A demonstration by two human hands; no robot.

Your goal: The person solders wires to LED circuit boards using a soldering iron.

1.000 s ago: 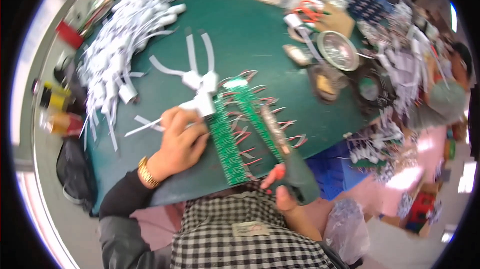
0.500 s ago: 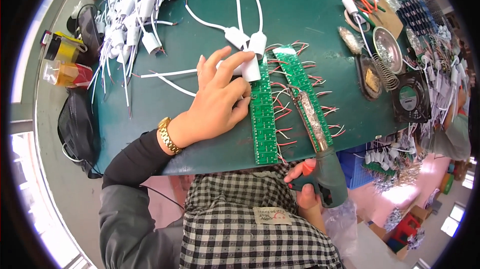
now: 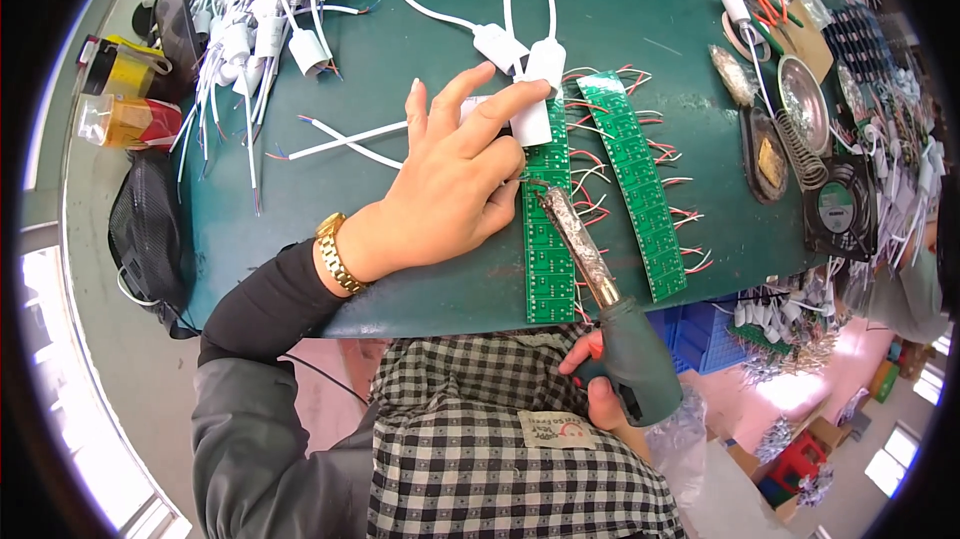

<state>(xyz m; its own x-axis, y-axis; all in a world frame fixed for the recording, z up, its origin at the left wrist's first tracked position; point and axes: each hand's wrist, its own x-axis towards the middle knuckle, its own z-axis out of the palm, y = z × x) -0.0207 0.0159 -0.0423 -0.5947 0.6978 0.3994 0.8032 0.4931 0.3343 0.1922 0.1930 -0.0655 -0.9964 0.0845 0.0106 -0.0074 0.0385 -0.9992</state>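
Gripping a dark green soldering iron, the right hand brings the metal tip close over a long green circuit board on the tabletop. At this board's left edge, the left hand lies with index finger stretched toward white sockets around the board's far end, other fingers bent; whether they pinch something, I cannot tell. Just right of the board lies a second board, trailing red and white wires.

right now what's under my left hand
Two white cables on the green table disappear beneath the left hand, and a white socket shows partly beneath its fingers. Whatever lies under the palm is covered.
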